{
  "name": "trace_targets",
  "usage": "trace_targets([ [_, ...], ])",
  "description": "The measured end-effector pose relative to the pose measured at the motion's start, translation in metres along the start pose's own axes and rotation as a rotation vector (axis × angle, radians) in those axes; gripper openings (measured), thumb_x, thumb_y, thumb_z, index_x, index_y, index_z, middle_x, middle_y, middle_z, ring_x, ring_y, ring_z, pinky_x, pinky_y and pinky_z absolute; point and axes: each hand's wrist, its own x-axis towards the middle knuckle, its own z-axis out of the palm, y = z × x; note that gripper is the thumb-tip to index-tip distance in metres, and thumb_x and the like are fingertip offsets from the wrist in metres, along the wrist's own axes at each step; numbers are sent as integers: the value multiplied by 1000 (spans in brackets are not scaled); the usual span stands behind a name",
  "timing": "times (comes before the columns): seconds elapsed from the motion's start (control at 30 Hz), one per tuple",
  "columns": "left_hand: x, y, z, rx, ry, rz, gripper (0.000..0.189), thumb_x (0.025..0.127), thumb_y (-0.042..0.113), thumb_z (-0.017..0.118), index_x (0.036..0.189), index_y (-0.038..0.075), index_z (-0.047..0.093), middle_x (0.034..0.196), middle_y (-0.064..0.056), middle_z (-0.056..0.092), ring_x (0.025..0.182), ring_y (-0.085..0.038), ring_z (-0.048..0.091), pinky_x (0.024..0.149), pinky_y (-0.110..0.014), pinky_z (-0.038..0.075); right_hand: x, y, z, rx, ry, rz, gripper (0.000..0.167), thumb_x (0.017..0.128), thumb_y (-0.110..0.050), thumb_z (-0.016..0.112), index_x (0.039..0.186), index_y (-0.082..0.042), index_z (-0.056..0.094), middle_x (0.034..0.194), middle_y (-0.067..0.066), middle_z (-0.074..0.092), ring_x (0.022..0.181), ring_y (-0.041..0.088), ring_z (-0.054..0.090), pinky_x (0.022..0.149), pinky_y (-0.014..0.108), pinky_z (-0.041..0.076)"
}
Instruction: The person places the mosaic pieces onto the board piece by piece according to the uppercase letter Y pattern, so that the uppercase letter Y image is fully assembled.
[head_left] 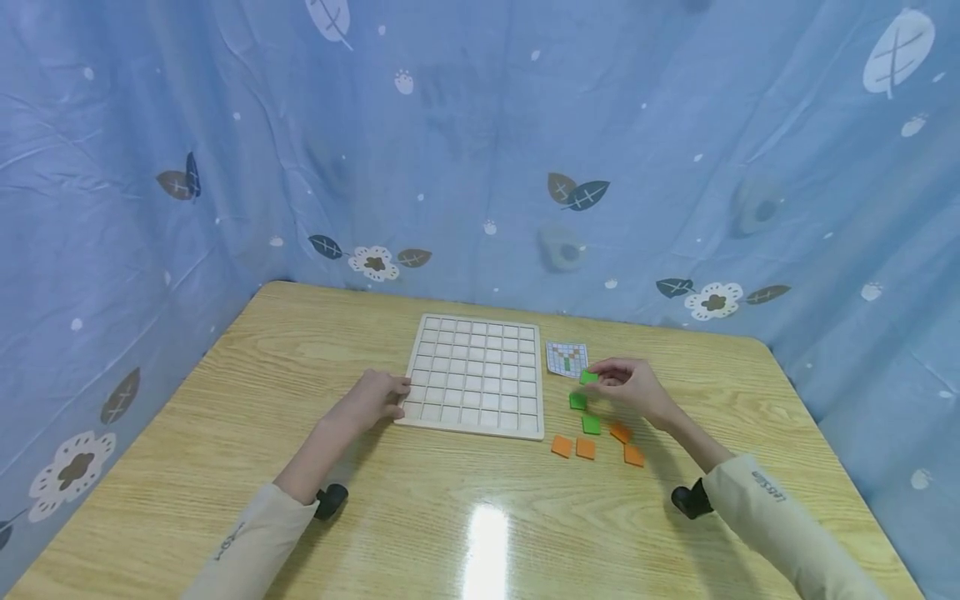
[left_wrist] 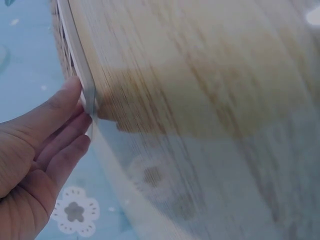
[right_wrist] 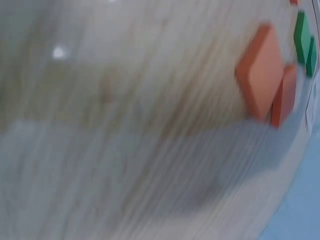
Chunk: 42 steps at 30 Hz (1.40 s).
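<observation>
A pale wooden grid board (head_left: 474, 375) with square recesses lies on the table. My left hand (head_left: 372, 397) rests at its left edge; in the left wrist view, the thumb and fingers (left_wrist: 62, 145) touch the board's edge (left_wrist: 82, 60) near a corner. To the right of the board, my right hand (head_left: 628, 386) pinches a green square tile (head_left: 588, 377) between thumb and fingers, beside the pattern card (head_left: 566, 358). Two more green tiles, one upper (head_left: 577, 401) and one lower (head_left: 591, 425), lie just below. The right wrist view does not show the hand.
Several orange square tiles (head_left: 586, 448) lie in front of the green ones, two of them overlapping (right_wrist: 261, 75) in the right wrist view. A blue patterned curtain (head_left: 480, 167) hangs around the wooden table (head_left: 420, 517). Each wrist carries a black camera (head_left: 331, 502).
</observation>
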Motion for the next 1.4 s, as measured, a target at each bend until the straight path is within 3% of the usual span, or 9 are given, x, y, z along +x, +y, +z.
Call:
trace_targets([
  [0.13,1,-1,1,-3,6,3,41,79,4,74,115,-12,63,125,-22,60,118,-42,53,100,-47,45,-1,-6,14,34,-1,7,33,84,-8,74,111,8,65,87,4,67,77,11,65,69,26,58],
  [0.47,0,-1,1,-21,4,-14,40,79,3,74,116,-11,62,126,-22,59,119,-41,53,101,-47,44,2,-22,39,74,9,-73,29,85,-3,71,111,9,65,84,5,67,75,13,64,69,29,58],
  [0.7,0,2,-1,-34,7,-28,39,80,1,73,115,-12,62,127,-23,58,120,-42,52,102,-48,43,10,-31,55,100,-9,-69,30,84,-3,72,111,8,66,88,12,66,79,24,64,71,29,58],
  [1.0,0,2,1,-32,10,-23,39,81,1,72,116,-12,62,127,-23,58,120,-41,52,103,-47,42,23,-39,83,111,-33,-108,29,83,-3,73,109,8,67,92,17,66,77,10,64,72,22,57],
  [1.23,-1,2,0,-32,11,-21,39,81,1,72,116,-12,62,126,-23,59,120,-41,52,102,-47,43,29,-40,106,158,-77,-60,29,85,0,70,112,9,65,91,15,67,79,12,65,72,21,57],
  [1.4,-1,2,0,-33,7,-30,39,81,1,72,116,-12,62,127,-22,58,120,-41,52,103,-46,43,31,-40,118,124,-93,-28,29,84,-1,71,111,8,66,95,16,68,83,13,64,73,21,56],
])
